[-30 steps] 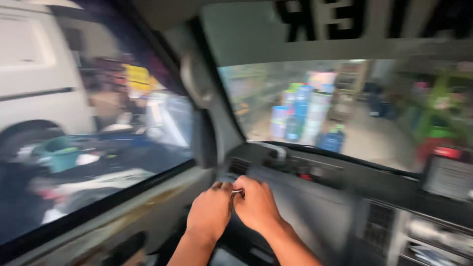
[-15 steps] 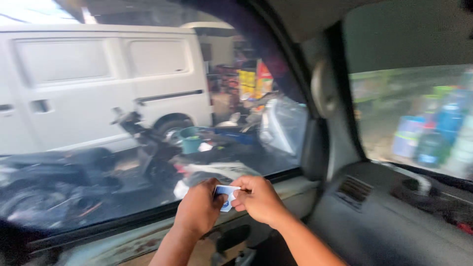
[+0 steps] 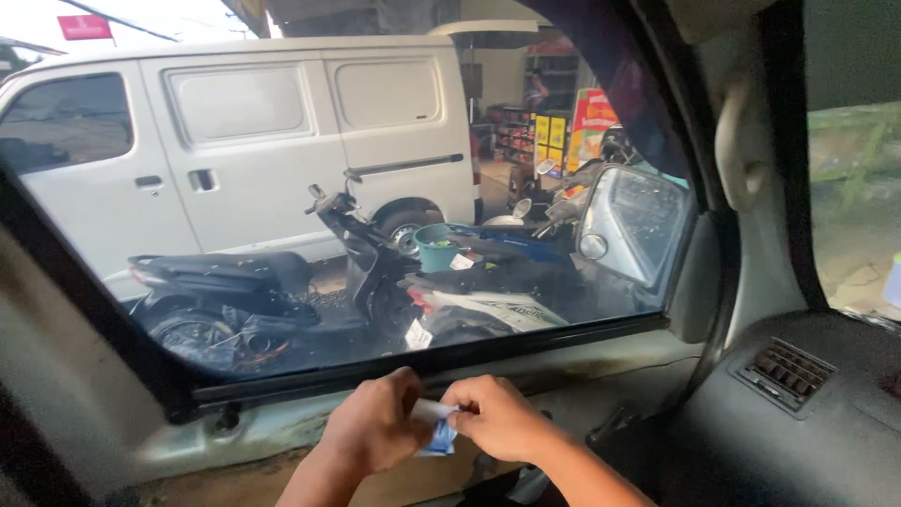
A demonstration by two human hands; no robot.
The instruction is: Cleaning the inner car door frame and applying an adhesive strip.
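Two hands are held together low before the door, just under the side window's lower edge. A small white and blue packet (image 3: 435, 431) is pinched between them: the left hand (image 3: 374, 432) is closed on its left end, the right hand (image 3: 502, 420) on its right end, so neither is nearer. Its long axis seems to run left to right, though most of it is hidden by fingers. The black window sill strip (image 3: 375, 368) lies just above the knuckles, the bare door panel (image 3: 282, 427) behind them. Open room is left below and toward the dashboard (image 3: 807, 422). Parked scooters (image 3: 282, 300) and a white van (image 3: 244, 141) are seen outside.
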